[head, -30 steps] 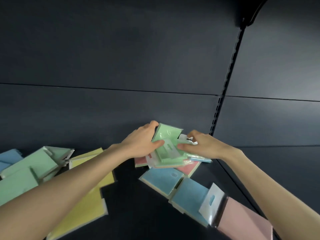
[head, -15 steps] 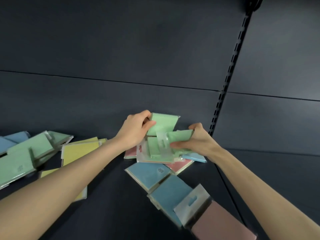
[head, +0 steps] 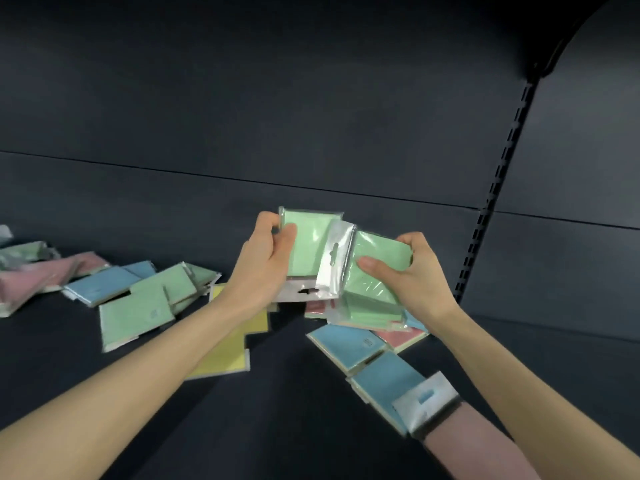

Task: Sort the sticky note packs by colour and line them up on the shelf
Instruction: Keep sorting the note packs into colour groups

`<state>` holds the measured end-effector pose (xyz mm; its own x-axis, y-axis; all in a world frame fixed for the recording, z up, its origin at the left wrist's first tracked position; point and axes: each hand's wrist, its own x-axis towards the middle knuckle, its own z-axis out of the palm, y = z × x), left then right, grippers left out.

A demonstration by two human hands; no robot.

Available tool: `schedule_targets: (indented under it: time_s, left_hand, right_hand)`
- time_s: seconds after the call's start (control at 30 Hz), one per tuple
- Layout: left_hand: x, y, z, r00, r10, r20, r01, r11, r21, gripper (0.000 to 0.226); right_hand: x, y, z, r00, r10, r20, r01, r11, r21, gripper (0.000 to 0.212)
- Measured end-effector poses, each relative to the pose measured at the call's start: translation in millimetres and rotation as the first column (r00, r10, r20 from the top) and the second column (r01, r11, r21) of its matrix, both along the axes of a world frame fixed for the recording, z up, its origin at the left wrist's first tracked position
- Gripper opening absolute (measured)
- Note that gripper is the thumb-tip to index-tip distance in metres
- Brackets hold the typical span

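Gripping a green sticky note pack (head: 308, 251) upright in the left hand (head: 265, 268), thumb across the front, tab end down. Pinching a 2nd green pack (head: 379, 271) in the right hand (head: 414, 282), tilted, w/ its clear hang tab (head: 337, 261) overlapping the first pack. Hands close together, one pack each, mid-scene toward the far side of the shelf (head: 277, 410).

Right under the right hand: small heap of more green packs (head: 370, 311) on a pink pack (head: 407, 337). Can't tell if touching the held one. Nearer on the right: two blue packs (head: 348, 344) in a row, then a near pink pack (head: 474, 445) at the bottom edge. Under the left forearm: yellow packs (head: 225, 355). Further left: overlapping green packs (head: 135, 315), a blue pack (head: 100, 287), then pink packs (head: 38, 277) at the far left.

Behind everything: dark back panel (head: 242, 133) w/ a slotted upright (head: 491, 209) on the right.
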<state>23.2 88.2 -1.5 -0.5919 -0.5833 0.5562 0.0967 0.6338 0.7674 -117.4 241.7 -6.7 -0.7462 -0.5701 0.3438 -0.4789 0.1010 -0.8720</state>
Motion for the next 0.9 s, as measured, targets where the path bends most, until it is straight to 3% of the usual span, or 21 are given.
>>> schedule_targets:
  time_s: [0.17, 0.37, 0.53, 0.73, 0.9]
  left_hand:
    - [57, -17, -6, 0.999, 0.032, 0.009, -0.033, 0.998, 0.061, 0.015]
    - [155, -73, -24, 0.993, 0.023, 0.114, -0.027, 0.999, 0.028, 0.009]
    - [226, -124, -28, 0.987, 0.056, 0.148, -0.062, 0.997, 0.035, 0.025]
    - [275, -169, -9, 0.992, 0.033, 0.125, -0.051, 0.988, 0.146, 0.041]
    - [303, -201, -9, 0.994, 0.102, 0.050, -0.108, 0.984, 0.145, 0.023]
  right_hand:
    - [53, -31, 5, 0.999, 0.037, -0.010, -0.037, 0.999, -0.023, 0.043]
    - [135, -95, -3, 0.998, 0.055, 0.021, -0.055, 0.998, -0.013, 0.045]
    - [202, -151, -9, 0.996, 0.080, 0.028, -0.079, 0.996, -0.028, 0.040]
    - [246, -209, 12, 0.991, 0.134, -0.002, -0.134, 0.990, -0.047, 0.040]
    - [274, -266, 17, 0.964, 0.264, -0.042, -0.267, 0.959, -0.091, 0.038]
